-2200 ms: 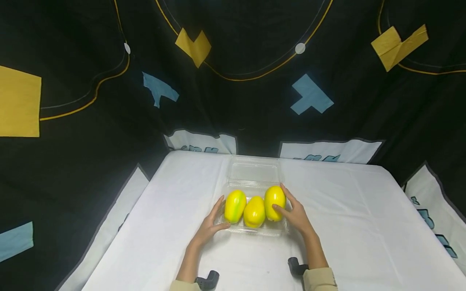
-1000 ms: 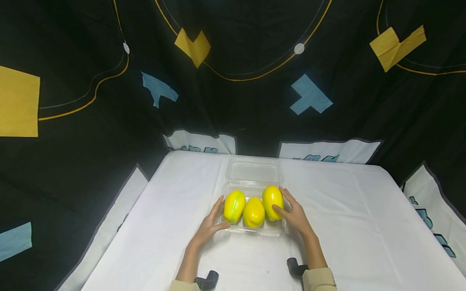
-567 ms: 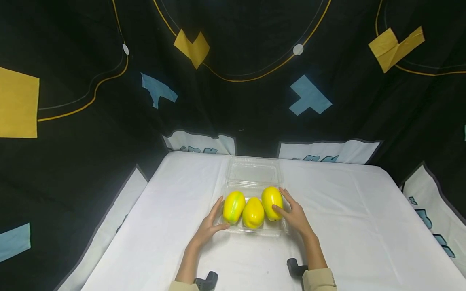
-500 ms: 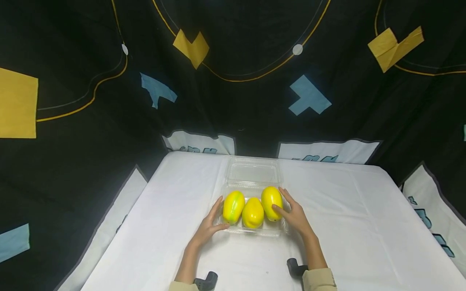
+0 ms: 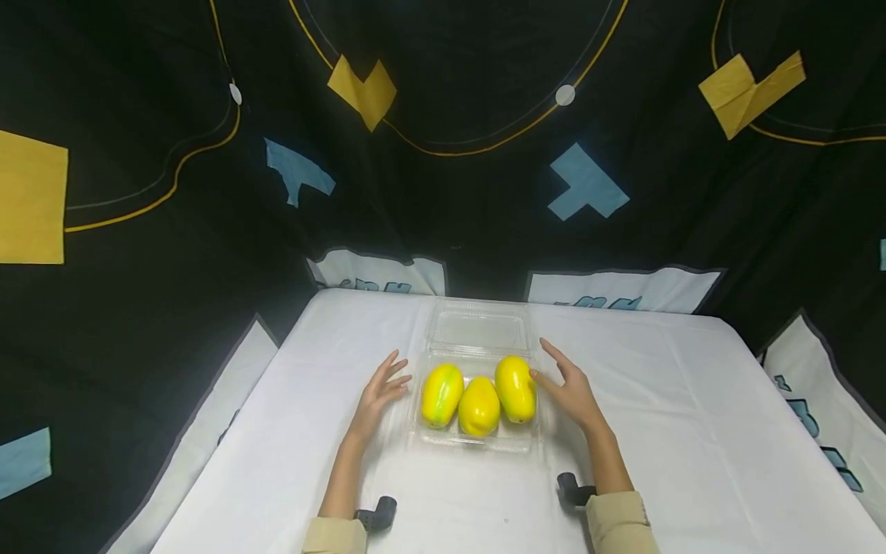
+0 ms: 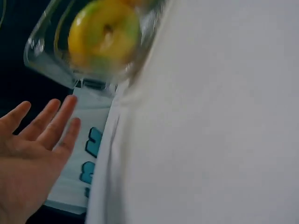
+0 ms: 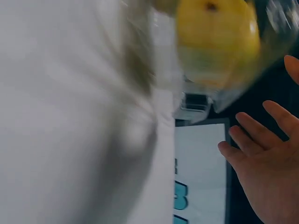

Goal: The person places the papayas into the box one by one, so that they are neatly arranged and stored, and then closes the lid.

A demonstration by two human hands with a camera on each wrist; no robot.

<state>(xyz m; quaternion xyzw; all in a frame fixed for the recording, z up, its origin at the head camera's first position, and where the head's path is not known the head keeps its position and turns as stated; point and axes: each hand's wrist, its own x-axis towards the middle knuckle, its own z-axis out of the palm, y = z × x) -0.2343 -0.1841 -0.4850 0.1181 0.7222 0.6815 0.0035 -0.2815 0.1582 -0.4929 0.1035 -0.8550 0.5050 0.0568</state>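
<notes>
Three glossy yellow fruits, shaped like mangoes, lie side by side in a clear plastic clamshell box [image 5: 507,445]. The left fruit [image 5: 442,395] has a green streak, the middle fruit [image 5: 479,406] sits slightly nearer, and the right fruit [image 5: 515,389] leans. Left of the box is my left hand [image 5: 374,396], fingers spread and holding nothing. My right hand [image 5: 576,394] is at the box's right side, its thumb tip close to the right fruit in the head view. In the right wrist view this hand [image 7: 271,158] is apart from the box, fingers extended.
The box's lid [image 5: 481,327] lies folded back toward the far edge of the white-covered table [image 5: 664,431]. Black curtains [image 5: 450,215] with yellow and blue patches hang behind and beside the table. A dark wrist mount [image 5: 377,514] sits at each wrist.
Both hands have let go and moved outward, the left from beside the left fruit and the box, the right from the right fruit. The fruits stay in the box.
</notes>
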